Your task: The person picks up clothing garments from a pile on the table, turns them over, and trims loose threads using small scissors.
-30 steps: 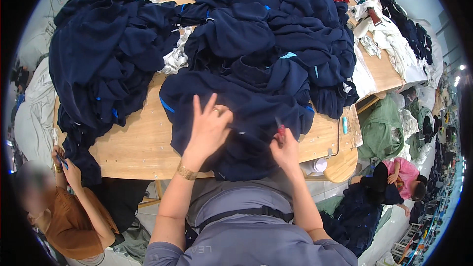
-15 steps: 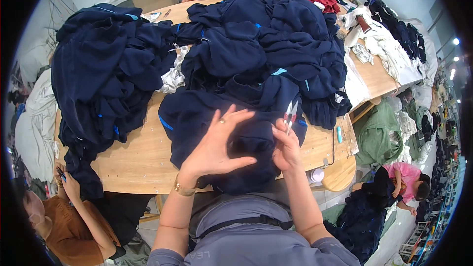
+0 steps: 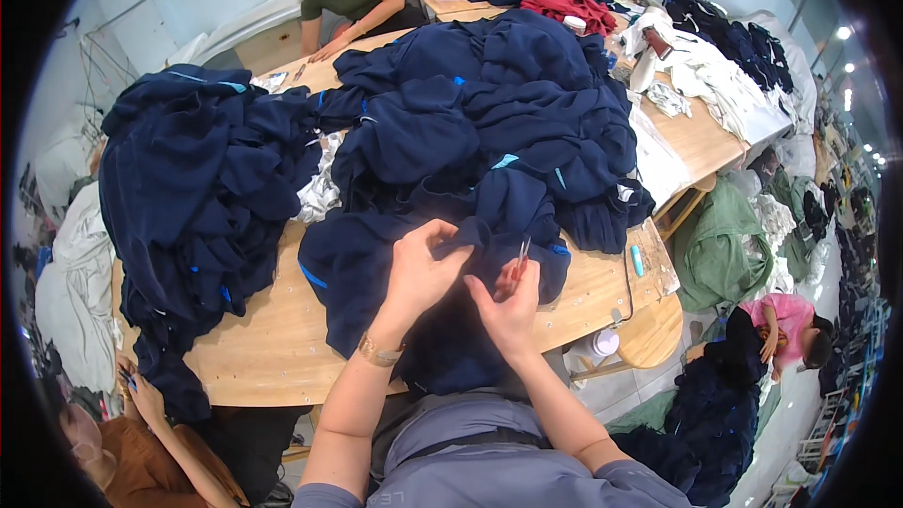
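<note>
A dark navy garment [image 3: 362, 240] lies over the near edge of the table, with a bright blue strip at its left side. My left hand [image 3: 423, 268] has its fingers and thumb closed on a raised fold of this garment. Just to the right, my right hand [image 3: 508, 310] holds small thread snips [image 3: 523, 259] with reddish handles, their blades pointing up and away from me. The thumb of that hand is held out toward the fold. The snips' blades are apart from the cloth that my left hand grips.
Navy garments are heaped at the left [image 3: 188, 150] and behind my work [image 3: 527, 94]. White cloth [image 3: 715, 85] and a red cloth [image 3: 569, 9] lie farther back. A turquoise marker [image 3: 637, 261] sits by the table's right edge. Co-workers are at the far side, lower left and right.
My left hand has gone from spread fingers to a grip on the garment's fold. My right hand has moved left with the snips, nearer to it. The view has shifted upward.
</note>
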